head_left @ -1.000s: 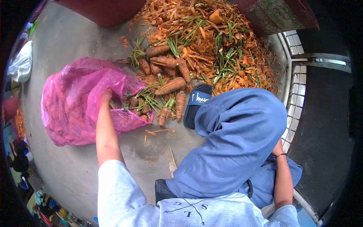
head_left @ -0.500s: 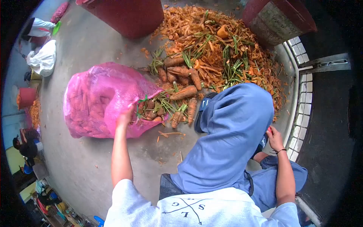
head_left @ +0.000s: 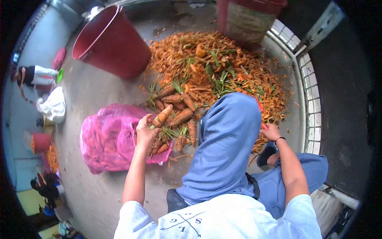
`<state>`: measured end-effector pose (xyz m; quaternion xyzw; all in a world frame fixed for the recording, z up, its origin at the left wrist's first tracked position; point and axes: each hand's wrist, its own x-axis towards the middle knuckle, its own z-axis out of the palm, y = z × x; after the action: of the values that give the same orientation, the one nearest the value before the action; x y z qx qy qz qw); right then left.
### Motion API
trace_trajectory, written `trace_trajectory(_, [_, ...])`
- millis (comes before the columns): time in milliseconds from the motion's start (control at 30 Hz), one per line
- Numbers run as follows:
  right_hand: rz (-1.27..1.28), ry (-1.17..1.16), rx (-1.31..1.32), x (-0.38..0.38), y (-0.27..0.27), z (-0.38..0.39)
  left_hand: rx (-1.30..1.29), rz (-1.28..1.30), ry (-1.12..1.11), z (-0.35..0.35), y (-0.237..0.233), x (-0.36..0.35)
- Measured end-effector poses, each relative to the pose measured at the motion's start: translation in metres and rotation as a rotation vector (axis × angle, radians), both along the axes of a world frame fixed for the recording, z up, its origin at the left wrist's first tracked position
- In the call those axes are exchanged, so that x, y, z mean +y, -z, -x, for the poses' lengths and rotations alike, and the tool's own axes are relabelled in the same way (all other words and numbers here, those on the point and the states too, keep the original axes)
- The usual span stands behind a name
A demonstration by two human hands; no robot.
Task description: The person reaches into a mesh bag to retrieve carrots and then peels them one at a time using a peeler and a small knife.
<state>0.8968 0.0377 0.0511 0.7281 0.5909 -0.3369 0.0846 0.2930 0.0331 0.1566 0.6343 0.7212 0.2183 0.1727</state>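
My left hand (head_left: 145,131) is closed around the end of a carrot (head_left: 163,115), which points up and away over the mouth of a pink mesh sack (head_left: 107,135). More carrots lie inside the sack and spill from its opening. Beyond them, loose whole carrots (head_left: 182,117) rest on the floor beside the peelings. At the far side of my raised knee, my right hand (head_left: 270,132) is closed on a red-handled tool (head_left: 264,126). My knee hides part of that tool, so I cannot make out its kind.
A heap of carrot peelings and green tops (head_left: 223,75) covers the floor ahead. A red bucket (head_left: 119,47) stands at its left, and another red container (head_left: 248,22) behind it. White tiles (head_left: 314,107) edge the floor at right. Other people (head_left: 28,75) are at far left.
My left hand has gone from the pink sack's edge to holding a carrot above its opening. The view has shifted, showing more of the red bucket. My right hand remains beside my knee.
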Motion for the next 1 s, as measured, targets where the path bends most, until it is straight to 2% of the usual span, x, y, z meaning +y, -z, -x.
trace_trajectory(67, [-0.121,0.148,0.151,0.009,0.003,-0.008,-0.337,0.135,-0.142,-0.024,-0.014,0.039])
trace_trajectory(133, [-0.213,0.234,0.252,0.025,0.038,-0.02,-0.728,0.096,-0.099,-0.044,-0.021,0.082])
trace_trajectory(233, [-0.357,0.425,0.519,0.054,0.023,-0.019,-0.801,0.181,-0.001,-0.095,-0.053,0.151])
trace_trajectory(267, [-0.433,0.388,0.486,0.065,0.014,-0.016,-0.733,0.182,0.045,-0.113,-0.056,0.175])
trace_trajectory(300, [-0.563,0.427,0.622,0.073,0.011,-0.007,-0.66,0.193,0.098,-0.134,-0.06,0.197])
trace_trajectory(333, [-0.41,0.484,0.7,0.08,-0.021,0.004,-0.585,0.202,0.152,-0.156,-0.065,0.217])
trace_trajectory(367, [-0.461,0.485,0.899,0.084,-0.049,0.018,-0.335,0.144,0.236,-0.179,-0.074,0.233])
trace_trajectory(400, [-0.431,0.487,0.887,0.086,-0.084,0.029,-0.086,0.08,0.315,-0.202,-0.084,0.246])
trace_trajectory(433, [-0.471,0.488,1.002,0.093,-0.086,0.037,-0.005,0.116,0.353,-0.227,-0.1,0.255])
trace_trajectory(467, [-0.46,0.42,0.88,0.088,-0.131,0.044,0.074,0.151,0.384,-0.251,-0.111,0.261])
trace_trajectory(500, [-0.721,0.301,0.787,0.101,-0.102,0.05,0.074,0.172,0.434,-0.262,-0.104,0.278])
trace_trajectory(533, [-0.586,0.343,0.772,0.103,-0.121,0.054,0.076,0.195,0.481,-0.27,-0.095,0.296])
trace_trajectory(567, [-0.711,0.328,0.752,0.12,-0.085,0.06,0.05,0.298,0.454,-0.283,-0.1,0.302])
trace_trajectory(600, [-0.792,0.371,0.736,0.121,-0.088,0.065,0.058,0.3,0.472,-0.295,-0.103,0.302])
trace_trajectory(667, [-0.671,0.525,0.925,0.128,-0.076,0.07,-0.2,0.342,0.474,-0.312,-0.105,0.297])
trace_trajectory(700, [-0.591,0.6,0.928,0.125,-0.076,0.07,-0.191,0.347,0.481,-0.319,-0.107,0.289])
trace_trajectory(800, [-0.558,0.671,0.916,0.109,-0.068,0.068,-0.117,0.156,0.63,-0.344,-0.109,0.252])
trace_trajectory(833, [-0.587,0.684,0.902,0.108,-0.056,0.068,0.027,0.039,0.672,-0.345,-0.095,0.251])
trace_trajectory(867, [-0.583,0.702,0.904,0.106,-0.043,0.068,-0.116,0.121,0.622,-0.347,-0.078,0.247])
trace_trajectory(933, [-0.541,0.71,0.892,0.1,-0.039,0.066,-0.074,0.088,0.542,-0.359,-0.063,0.228])
trace_trajectory(967, [-0.575,0.671,0.758,0.097,-0.038,0.066,-0.18,0.07,0.56,-0.362,-0.053,0.219])
trace_trajectory(1000, [-0.571,0.683,0.756,0.093,-0.037,0.066,-0.165,0.025,0.556,-0.372,-0.052,0.206])
